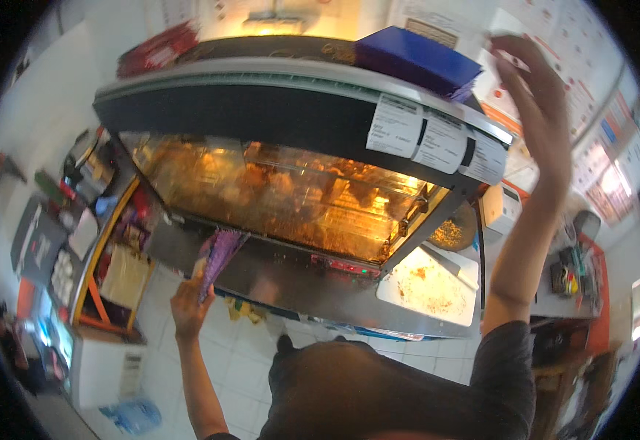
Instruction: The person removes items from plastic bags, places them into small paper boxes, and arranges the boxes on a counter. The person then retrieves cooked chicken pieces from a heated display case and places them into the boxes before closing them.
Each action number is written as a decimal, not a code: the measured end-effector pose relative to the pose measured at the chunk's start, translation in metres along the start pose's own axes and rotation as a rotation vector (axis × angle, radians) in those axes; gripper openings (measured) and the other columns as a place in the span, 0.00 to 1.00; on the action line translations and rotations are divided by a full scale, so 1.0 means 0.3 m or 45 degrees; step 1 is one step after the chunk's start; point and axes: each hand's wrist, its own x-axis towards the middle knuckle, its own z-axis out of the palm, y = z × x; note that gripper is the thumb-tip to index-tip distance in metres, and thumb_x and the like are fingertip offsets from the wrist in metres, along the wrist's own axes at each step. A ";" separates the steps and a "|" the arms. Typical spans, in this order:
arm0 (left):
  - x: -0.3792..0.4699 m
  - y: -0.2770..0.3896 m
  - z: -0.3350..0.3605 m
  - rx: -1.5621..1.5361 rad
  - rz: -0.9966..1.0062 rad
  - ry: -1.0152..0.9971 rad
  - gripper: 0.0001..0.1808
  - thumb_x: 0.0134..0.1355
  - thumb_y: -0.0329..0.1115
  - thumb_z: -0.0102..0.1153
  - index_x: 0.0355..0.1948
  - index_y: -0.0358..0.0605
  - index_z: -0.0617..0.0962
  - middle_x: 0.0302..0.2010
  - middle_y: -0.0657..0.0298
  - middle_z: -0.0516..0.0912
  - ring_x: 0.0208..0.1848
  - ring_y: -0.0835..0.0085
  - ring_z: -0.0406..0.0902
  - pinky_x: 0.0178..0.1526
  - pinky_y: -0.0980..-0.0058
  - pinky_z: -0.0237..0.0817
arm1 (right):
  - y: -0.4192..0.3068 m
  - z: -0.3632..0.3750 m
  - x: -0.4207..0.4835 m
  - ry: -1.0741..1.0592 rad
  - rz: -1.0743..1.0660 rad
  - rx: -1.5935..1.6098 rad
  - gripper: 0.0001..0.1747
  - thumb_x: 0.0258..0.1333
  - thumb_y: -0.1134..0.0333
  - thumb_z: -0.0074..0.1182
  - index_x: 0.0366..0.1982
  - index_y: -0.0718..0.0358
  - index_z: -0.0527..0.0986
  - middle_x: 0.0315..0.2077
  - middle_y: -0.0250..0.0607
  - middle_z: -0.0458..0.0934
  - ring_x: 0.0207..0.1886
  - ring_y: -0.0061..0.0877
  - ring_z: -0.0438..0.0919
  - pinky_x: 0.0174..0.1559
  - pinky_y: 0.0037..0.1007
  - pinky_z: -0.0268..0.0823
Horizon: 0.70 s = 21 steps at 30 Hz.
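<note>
My left hand [192, 305] is closed around a purple paper bag [222, 258], whose wide upper end points toward the front of a heated food display cabinet [243, 104]. Behind the cabinet's glass, browned food [298, 187] lies under yellow light; glare and blur hide its details. My right hand [529, 71] is raised at the upper right, blurred, beside a dark blue box [413, 60] on the cabinet top. Its fingers are bent, and whether they hold anything cannot be told. Several printed paper slips [397, 126] hang on the cabinet's upper edge.
On the dark counter at right are a stained white cutting board [430, 286] with a knife [446, 261] and a round pan [453, 228] of crumbs. Red packets [158, 49] lie on the cabinet's left top. An orange-edged shelf [103, 258] stands at left, with a blue plastic bottle [136, 416] on the floor.
</note>
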 end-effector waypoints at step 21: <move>-0.317 -0.165 0.778 -0.392 0.069 -0.685 0.41 0.57 0.43 0.72 0.72 0.50 0.73 0.66 0.59 0.74 0.73 0.53 0.67 0.76 0.50 0.56 | -0.274 1.413 -1.272 -1.411 1.066 0.597 0.29 0.70 0.54 0.60 0.65 0.62 0.74 0.62 0.49 0.79 0.47 0.38 0.87 0.48 0.37 0.79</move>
